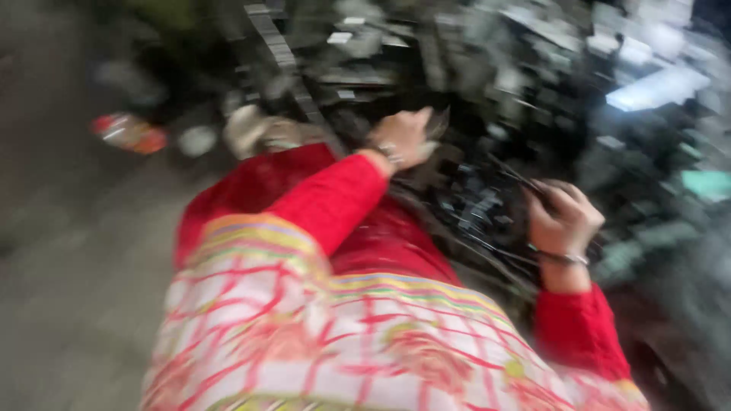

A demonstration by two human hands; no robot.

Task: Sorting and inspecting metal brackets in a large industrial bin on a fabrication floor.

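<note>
Head view blurred | left hand (403,137) grip unclear | right hand (562,217) pinching dark wires (487,232)

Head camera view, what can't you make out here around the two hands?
- Left hand: motion blur hides what it touches; whether it is shut, I cannot tell.
- Right hand: curled round a thin dark strip; blur hides what kind of thing it is.
- Dark heap of scrap: single pieces smeared beyond telling.
- Red thing on the floor: too blurred to identify.
- Lap: covered by the patterned cloth.
</note>
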